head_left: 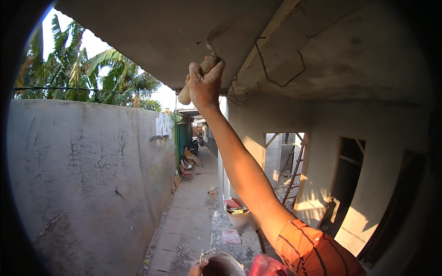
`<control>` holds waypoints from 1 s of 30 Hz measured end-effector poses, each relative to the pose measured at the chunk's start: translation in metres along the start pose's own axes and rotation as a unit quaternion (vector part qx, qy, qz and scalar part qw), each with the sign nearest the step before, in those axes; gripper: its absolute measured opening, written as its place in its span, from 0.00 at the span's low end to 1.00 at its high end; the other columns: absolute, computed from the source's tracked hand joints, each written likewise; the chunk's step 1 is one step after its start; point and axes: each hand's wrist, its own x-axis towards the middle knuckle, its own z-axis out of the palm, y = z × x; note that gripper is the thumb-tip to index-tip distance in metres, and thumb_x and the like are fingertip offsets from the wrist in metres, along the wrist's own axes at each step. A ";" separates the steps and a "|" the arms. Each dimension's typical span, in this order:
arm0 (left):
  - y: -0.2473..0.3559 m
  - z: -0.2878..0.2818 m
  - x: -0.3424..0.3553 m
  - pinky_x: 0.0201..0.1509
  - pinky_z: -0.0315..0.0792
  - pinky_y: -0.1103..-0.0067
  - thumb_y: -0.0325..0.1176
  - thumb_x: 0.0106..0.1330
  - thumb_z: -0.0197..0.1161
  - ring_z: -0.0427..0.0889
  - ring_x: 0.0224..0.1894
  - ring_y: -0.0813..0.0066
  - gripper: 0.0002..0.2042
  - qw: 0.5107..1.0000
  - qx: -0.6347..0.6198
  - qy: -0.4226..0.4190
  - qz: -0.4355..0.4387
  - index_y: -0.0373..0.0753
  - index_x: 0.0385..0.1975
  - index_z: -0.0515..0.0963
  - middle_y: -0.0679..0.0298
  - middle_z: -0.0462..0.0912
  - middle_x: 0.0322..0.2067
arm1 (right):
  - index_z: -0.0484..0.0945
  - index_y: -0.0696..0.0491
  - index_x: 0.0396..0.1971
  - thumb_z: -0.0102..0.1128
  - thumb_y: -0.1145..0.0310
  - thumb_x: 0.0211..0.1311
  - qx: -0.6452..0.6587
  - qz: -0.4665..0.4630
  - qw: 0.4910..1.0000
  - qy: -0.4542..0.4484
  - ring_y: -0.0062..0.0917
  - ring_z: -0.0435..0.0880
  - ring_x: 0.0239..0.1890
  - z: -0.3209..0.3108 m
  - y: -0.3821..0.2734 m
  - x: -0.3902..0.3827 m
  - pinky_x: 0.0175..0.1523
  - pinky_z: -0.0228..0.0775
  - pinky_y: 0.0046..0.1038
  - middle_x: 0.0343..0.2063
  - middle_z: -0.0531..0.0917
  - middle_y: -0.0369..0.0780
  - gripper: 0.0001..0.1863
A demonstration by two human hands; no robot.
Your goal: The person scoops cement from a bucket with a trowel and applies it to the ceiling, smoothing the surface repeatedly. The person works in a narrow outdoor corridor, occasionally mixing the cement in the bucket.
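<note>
My right hand (pixel 205 85) is raised high, closed around the thick wooden handle of a trowel (pixel 184 95). Its metal blade points up and lies at or very close to the grey underside of the concrete slab (pixel 156 32); whether they touch I cannot tell. Low at the bottom edge, my left hand (pixel 198 268) is only partly in view, with its fingers closed at the rim of a bucket (pixel 238 264). The bucket's inside looks dark, and its contents cannot be made out.
Bent steel rods (pixel 281 85) hang from the ceiling beside a beam. Another bucket (pixel 241 220) with tools on top stands below my right arm. A cracked wall (pixel 83 161) lines the left of the alley (pixel 184 216), where a person (pixel 191 156) sits farther off. A ladder (pixel 294 172) leans in a doorway.
</note>
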 end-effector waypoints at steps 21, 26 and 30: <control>0.021 -0.039 -0.011 0.52 0.70 0.77 0.36 0.67 0.50 0.78 0.45 0.69 0.18 0.970 -0.227 0.024 -0.087 0.27 0.49 0.72 0.55 0.78 0.46 | 0.79 0.51 0.37 0.56 0.63 0.55 -0.357 0.319 0.404 -0.779 0.35 0.84 0.35 -0.320 -0.102 -0.442 0.37 0.76 0.36 0.32 0.83 0.43 0.11; 0.024 0.001 0.006 0.50 0.68 0.80 0.37 0.66 0.54 0.75 0.44 0.76 0.18 0.989 -0.113 -0.060 -0.072 0.28 0.47 0.73 0.61 0.78 0.43 | 0.80 0.53 0.33 0.54 0.67 0.56 -0.338 0.323 0.336 -0.818 0.32 0.85 0.35 -0.315 -0.082 -0.504 0.32 0.79 0.34 0.32 0.84 0.42 0.09; 0.016 0.010 0.009 0.54 0.64 0.82 0.37 0.66 0.54 0.73 0.47 0.78 0.19 0.991 -0.090 -0.073 -0.064 0.27 0.49 0.73 0.63 0.78 0.43 | 0.79 0.54 0.36 0.53 0.65 0.58 -0.340 0.376 0.363 -0.782 0.34 0.84 0.37 -0.319 -0.092 -0.512 0.34 0.78 0.34 0.32 0.84 0.43 0.11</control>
